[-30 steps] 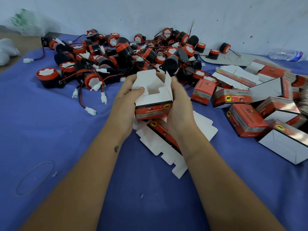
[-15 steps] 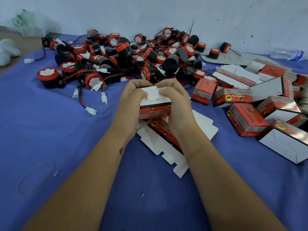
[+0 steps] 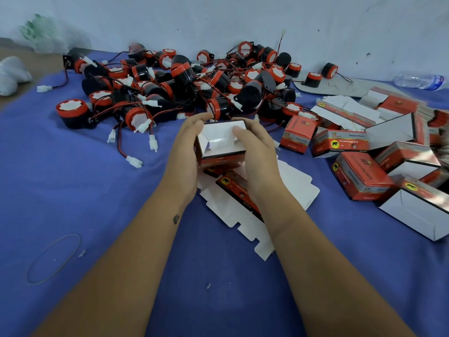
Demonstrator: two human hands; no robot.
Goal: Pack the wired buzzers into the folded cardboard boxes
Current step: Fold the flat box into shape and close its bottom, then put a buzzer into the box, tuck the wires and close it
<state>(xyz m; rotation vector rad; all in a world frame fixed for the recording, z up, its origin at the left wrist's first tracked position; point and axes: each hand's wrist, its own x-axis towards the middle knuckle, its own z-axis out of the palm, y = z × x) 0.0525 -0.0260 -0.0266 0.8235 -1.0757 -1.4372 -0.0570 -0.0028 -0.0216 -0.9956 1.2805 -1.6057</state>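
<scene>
Between both hands (image 3: 226, 152), folded box (image 3: 220, 144).

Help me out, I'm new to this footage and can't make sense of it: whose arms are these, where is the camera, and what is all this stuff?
No machine here: a person wears a camera on the head, looking down at their own bare arms. The left hand and right hand together hold a small red cardboard box, pressing its white flaps shut. Beyond it, on the blue cloth, lies a heap of black-and-red wired buzzers. Folded boxes are piled to the right, and flat unfolded cartons lie under the wrists.
</scene>
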